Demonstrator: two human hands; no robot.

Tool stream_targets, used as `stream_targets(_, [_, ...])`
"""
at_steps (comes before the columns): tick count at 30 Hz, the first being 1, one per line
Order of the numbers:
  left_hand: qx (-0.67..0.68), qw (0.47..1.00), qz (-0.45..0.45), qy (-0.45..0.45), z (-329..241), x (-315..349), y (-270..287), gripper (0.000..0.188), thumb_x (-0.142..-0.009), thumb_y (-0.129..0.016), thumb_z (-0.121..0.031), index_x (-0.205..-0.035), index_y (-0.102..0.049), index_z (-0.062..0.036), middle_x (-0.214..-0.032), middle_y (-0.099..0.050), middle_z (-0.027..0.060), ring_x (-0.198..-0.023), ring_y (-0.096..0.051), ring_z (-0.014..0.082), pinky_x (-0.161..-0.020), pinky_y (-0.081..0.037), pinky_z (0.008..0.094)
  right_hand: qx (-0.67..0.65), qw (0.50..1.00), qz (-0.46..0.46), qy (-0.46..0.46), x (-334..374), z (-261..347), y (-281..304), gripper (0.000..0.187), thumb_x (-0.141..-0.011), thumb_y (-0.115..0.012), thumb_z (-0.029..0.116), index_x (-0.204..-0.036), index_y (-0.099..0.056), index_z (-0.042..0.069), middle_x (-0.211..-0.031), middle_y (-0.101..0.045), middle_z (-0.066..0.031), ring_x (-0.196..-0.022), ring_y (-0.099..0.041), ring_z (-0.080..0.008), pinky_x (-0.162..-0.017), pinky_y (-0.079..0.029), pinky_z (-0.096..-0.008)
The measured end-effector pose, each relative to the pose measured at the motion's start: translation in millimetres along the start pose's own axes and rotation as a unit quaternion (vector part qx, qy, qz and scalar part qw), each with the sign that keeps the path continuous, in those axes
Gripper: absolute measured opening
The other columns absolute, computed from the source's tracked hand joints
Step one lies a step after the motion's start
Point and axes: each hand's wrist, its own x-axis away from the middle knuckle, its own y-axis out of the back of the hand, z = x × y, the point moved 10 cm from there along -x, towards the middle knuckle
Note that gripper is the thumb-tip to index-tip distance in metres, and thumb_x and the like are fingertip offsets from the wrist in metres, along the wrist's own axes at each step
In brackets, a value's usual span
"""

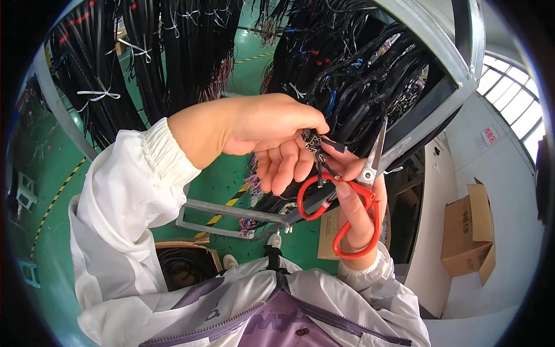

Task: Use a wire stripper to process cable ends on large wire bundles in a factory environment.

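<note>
My left hand point(266, 124) reaches across from the left, palm partly turned up. Its thumb and fingertips close on a small bunch of short black tube or cable ends point(313, 140), some with pale open ends; their exact kind is hard to make out. The other fingers curl loosely below. My right hand point(358, 211) grips red-handled scissors point(369, 173), whose blades point up and away to the right. Its thumb lies over the handles, and its fingertips are close to the black bunch, perhaps touching it. Part of the right fingers is hidden behind the scissors.
Bundles of black cables point(139, 63) hang from a grey metal frame point(430, 43), some tied with white strips. An open carton of coiled black cable point(184, 267) stands by my feet. Another cardboard box point(467, 231) sits at the right. Yellow-black tape marks the green floor point(63, 191).
</note>
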Motion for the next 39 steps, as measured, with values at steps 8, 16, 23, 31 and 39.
stream_targets(8, [0.006, 1.000, -0.007, 0.020, 0.1, -2.1, -7.1, 0.051, -0.088, -0.040, -0.035, -0.068, -0.057, 0.0088, -0.058, -0.059, 0.0174, -0.041, -0.058, 0.0259, -0.035, -0.047, 0.0298, -0.013, 1.000, -0.019, 0.002, 0.6, -0.2, 5.3, 0.015, -0.081, -0.050, 0.004, -0.094, -0.045, -0.001, -0.116, -0.050, -0.0285, -0.112, -0.050, -0.0316, -0.099, -0.035, -0.0419])
stream_targets(16, [0.011, 1.000, -0.023, 0.011, -2.9, -2.6, -12.3, 0.049, -0.087, -0.041, -0.034, -0.072, -0.057, 0.0101, -0.060, -0.059, 0.0182, -0.043, -0.060, 0.0263, -0.034, -0.047, 0.0313, 0.009, 1.000, -0.019, 0.009, 4.4, 1.2, 9.3, 0.016, -0.082, -0.051, 0.004, -0.096, -0.045, -0.001, -0.118, -0.049, -0.0288, -0.112, -0.050, -0.0299, -0.098, -0.036, -0.0408])
stream_targets(23, [0.050, 0.998, -0.040, 0.003, 1.7, -5.5, -8.6, 0.047, -0.086, -0.044, -0.033, -0.074, -0.056, 0.0107, -0.061, -0.059, 0.0187, -0.042, -0.059, 0.0267, -0.033, -0.046, 0.0313, -0.032, 0.999, 0.009, 0.021, 10.6, 2.8, 7.0, 0.016, -0.084, -0.050, 0.003, -0.098, -0.044, 0.001, -0.124, -0.046, -0.0277, -0.113, -0.050, -0.0284, -0.099, -0.036, -0.0405])
stream_targets(31, [-0.013, 0.999, -0.042, 0.023, 0.4, -3.5, -11.8, 0.054, -0.087, -0.030, -0.035, -0.073, -0.059, 0.0078, -0.058, -0.061, 0.0201, -0.042, -0.057, 0.0232, -0.043, -0.047, 0.0282, -0.023, 0.999, -0.024, 0.010, 13.0, 6.7, 10.9, 0.018, -0.083, -0.055, 0.010, -0.096, -0.045, 0.001, -0.121, -0.048, -0.0310, -0.107, -0.054, -0.0300, -0.097, -0.038, -0.0421])
stream_targets(39, [0.003, 0.999, -0.032, 0.037, 3.1, -2.4, -13.2, 0.054, -0.087, -0.031, -0.036, -0.074, -0.059, 0.0084, -0.058, -0.060, 0.0210, -0.042, -0.057, 0.0237, -0.043, -0.047, 0.0286, -0.052, 0.997, 0.042, 0.031, 14.9, 6.4, 5.1, 0.013, -0.087, -0.046, -0.001, -0.100, -0.042, 0.001, -0.127, -0.044, -0.0271, -0.113, -0.050, -0.0239, -0.095, -0.039, -0.0354])
